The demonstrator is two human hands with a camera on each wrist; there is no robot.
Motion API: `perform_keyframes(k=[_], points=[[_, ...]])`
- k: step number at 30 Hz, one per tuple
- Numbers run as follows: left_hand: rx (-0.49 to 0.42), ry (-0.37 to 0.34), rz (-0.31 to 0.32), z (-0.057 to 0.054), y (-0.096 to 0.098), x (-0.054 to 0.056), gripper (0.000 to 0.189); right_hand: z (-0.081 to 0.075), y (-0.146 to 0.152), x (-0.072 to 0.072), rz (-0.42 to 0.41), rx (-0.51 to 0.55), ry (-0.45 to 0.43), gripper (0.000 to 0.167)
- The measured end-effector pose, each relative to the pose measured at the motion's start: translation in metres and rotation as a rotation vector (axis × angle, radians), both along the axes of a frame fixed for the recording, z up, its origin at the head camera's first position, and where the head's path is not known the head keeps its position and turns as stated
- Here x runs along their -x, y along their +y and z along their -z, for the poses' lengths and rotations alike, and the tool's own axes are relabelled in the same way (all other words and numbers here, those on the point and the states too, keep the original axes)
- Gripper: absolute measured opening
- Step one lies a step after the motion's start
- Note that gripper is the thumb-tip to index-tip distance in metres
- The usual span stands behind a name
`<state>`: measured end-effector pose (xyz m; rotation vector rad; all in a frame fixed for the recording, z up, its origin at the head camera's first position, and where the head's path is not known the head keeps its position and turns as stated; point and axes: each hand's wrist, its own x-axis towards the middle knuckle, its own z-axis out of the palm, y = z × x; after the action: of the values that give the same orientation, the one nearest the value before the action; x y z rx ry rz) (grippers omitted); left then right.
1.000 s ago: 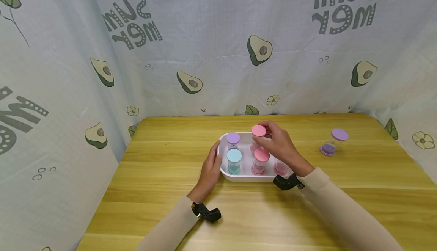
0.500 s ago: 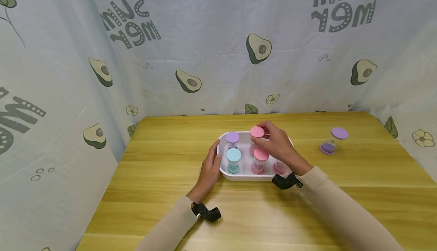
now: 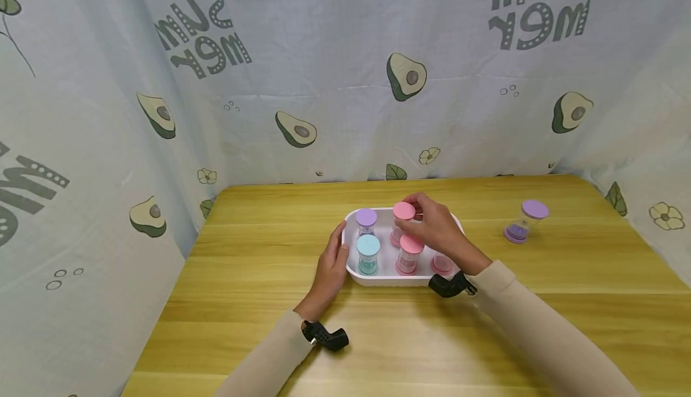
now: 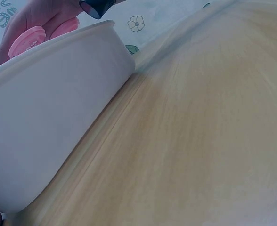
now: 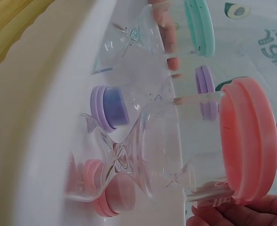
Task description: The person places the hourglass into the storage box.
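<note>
In the head view, a white tray (image 3: pixel 383 281) bears several small hourglasses. My left hand (image 3: pixel 330 268) holds its left end, fingers along the outer wall and thumb at the rim. My right hand (image 3: pixel 436 226) pinches a pink-capped hourglass (image 3: pixel 403 211) near its top, in the tray's back row. In front of that one stands another pink hourglass (image 3: pixel 411 244), large in the right wrist view. A third pink one (image 3: pixel 442 264) is partly hidden under my right wrist. At the left end are a purple hourglass (image 3: pixel 366 217) and a light-blue one (image 3: pixel 368 246).
Apart from the tray, another purple hourglass (image 3: pixel 526 221) is on the wooden table (image 3: pixel 259 253) to the right. A printed curtain (image 3: pixel 335 73) hangs behind the table's far edge and along its sides. The tray's tall outer wall (image 4: pixel 58 99) fills the left of the left wrist view.
My right hand has shifted slightly left and lower with the pink hourglass. The left hand keeps its place at the tray's end. The head view has drifted a little.
</note>
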<state>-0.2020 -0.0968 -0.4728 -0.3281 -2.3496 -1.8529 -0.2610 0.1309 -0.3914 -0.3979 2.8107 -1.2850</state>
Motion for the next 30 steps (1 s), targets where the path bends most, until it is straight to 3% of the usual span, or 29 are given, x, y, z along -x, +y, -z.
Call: perform_keyframes(k=[5,30], points=[[0.002,-0.005,0.01,-0.021,0.001,-0.011,0.049,-0.001,-0.001,-0.001,0.005,-0.017,-0.018,0.047],[-0.011,-0.005,0.012,-0.022,0.001,-0.011,0.049,-0.003,-0.002,-0.001,-0.013,-0.053,-0.017,0.05]])
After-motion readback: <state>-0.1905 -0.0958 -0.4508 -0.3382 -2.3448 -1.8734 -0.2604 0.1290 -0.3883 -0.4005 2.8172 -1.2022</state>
